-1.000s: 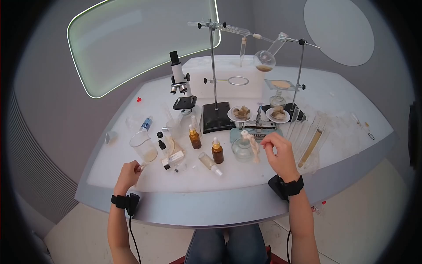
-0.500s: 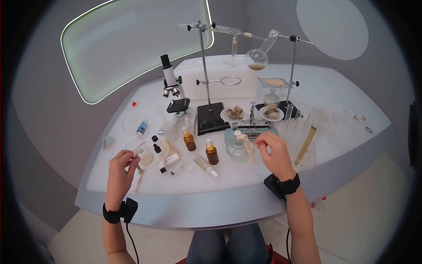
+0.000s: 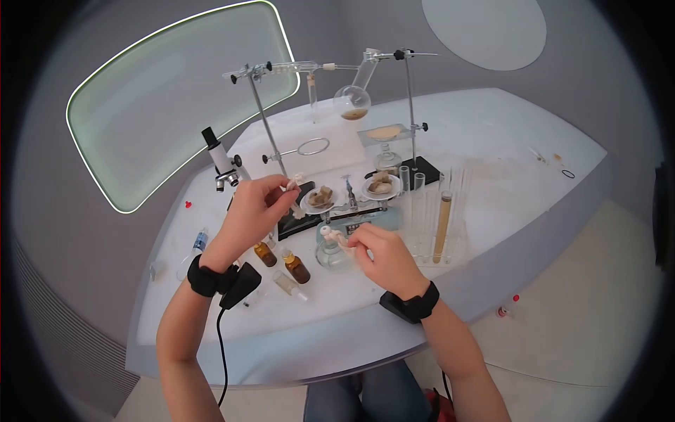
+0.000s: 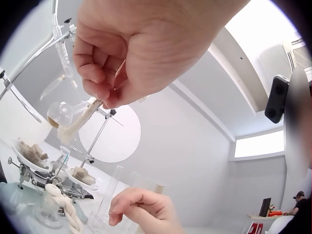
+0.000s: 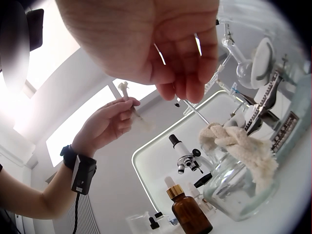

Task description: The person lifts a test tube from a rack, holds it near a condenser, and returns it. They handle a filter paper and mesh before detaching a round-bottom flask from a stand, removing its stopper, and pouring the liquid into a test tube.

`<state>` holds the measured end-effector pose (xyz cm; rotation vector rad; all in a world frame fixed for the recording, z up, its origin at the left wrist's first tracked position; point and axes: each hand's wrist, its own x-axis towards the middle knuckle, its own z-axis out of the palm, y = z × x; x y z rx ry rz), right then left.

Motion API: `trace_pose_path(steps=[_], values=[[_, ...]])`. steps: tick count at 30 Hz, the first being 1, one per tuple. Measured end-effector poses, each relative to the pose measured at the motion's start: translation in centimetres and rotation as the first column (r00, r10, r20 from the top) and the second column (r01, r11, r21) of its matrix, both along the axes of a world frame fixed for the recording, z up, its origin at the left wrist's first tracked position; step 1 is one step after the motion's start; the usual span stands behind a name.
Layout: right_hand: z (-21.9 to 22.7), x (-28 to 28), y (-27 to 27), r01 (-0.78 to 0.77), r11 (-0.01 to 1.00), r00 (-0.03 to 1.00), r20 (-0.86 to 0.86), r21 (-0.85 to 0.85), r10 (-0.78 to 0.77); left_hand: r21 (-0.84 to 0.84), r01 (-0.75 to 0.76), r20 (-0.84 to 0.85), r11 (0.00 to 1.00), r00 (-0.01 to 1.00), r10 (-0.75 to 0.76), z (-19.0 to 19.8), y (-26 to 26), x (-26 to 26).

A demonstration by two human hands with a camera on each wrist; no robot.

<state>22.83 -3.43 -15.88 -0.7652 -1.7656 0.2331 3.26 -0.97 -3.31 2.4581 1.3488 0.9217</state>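
Note:
My left hand (image 3: 252,211) is raised in front of the stand, pinching a short, whitish cotton wick (image 4: 80,122) between thumb and fingertips. Frayed ends of it stick out on both sides of the fingers in the right wrist view. Lower and to the right, my right hand (image 3: 388,261) hovers beside a glass alcohol lamp (image 3: 330,257), fingers loosely bent with nothing between them. A thick twisted white wick (image 5: 243,146) comes out of the lamp's mouth and hangs down its side. The right fingertips are close to that wick.
Behind the lamp stands a balance (image 3: 362,224) with brown lumps on both pans. Test tubes (image 3: 442,228) rise at the right. Amber dropper bottles (image 3: 297,268) and a clear vial (image 3: 287,284) lie left of the lamp. Further back are a microscope (image 3: 223,163) and a round-bottom flask (image 3: 352,103).
My left hand has picked up the cotton wick at the left and carried it up and right, toward the stand. The right hand stays by the lamp. The head view has turned.

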Motion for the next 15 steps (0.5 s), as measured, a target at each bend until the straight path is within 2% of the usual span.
trace_pose_path(steps=[1, 3, 4, 5, 7, 9, 11, 13, 15], values=[[0.0, 0.0, 0.0, 0.012, 1.0, 1.0, -0.005, -0.001, -0.012, -0.001, 0.012, -0.005, 1.0, 1.0, -0.012, -0.1, 1.2, 0.8], [-0.1, 0.1, 0.1, -0.011, 1.0, 1.0, -0.019, -0.015, 0.011, -0.066, 0.108, 0.163, 0.992, 0.982, -0.096, -0.4, 3.4, 2.0], [-0.1, 0.2, 0.1, -0.007, 1.0, 1.0, -0.006, -0.018, 0.007, -0.102, 0.184, 0.203, 0.978, 0.966, -0.16, -0.5, 4.7, 2.3], [-0.2, 0.2, 0.1, 0.0, 1.0, 1.0, -0.01, -0.018, 0.0, -0.103, 0.191, 0.199, 0.976, 0.966, -0.167, -0.7, 5.5, 2.9], [-0.4, 0.2, 0.2, -0.009, 1.0, 1.0, -0.014, 0.018, 0.009, -0.196, 0.172, 0.31, 0.965, 0.945, -0.105, -0.5, 6.2, 4.7], [-0.5, 0.3, 0.3, -0.001, 1.0, 1.0, -0.009, 0.009, 0.002, -0.226, 0.181, 0.283, 0.957, 0.952, -0.113, -0.5, 7.3, 6.0], [-0.5, 0.3, 0.3, -0.008, 1.0, 1.0, -0.01, 0.008, 0.008, -0.341, 0.25, 0.409, 0.906, 0.907, -0.096, -0.6, 8.4, 7.1], [-0.6, 0.3, 0.3, -0.011, 1.0, 1.0, -0.019, 0.003, 0.011, -0.371, 0.291, 0.426, 0.882, 0.897, -0.117, -0.7, 9.9, 7.9], [-0.7, 0.3, 0.4, -0.017, 1.0, 1.0, -0.024, -0.002, 0.017, -0.471, 0.362, 0.562, 0.804, 0.826, -0.042, -0.5, 10.9, 8.4]])
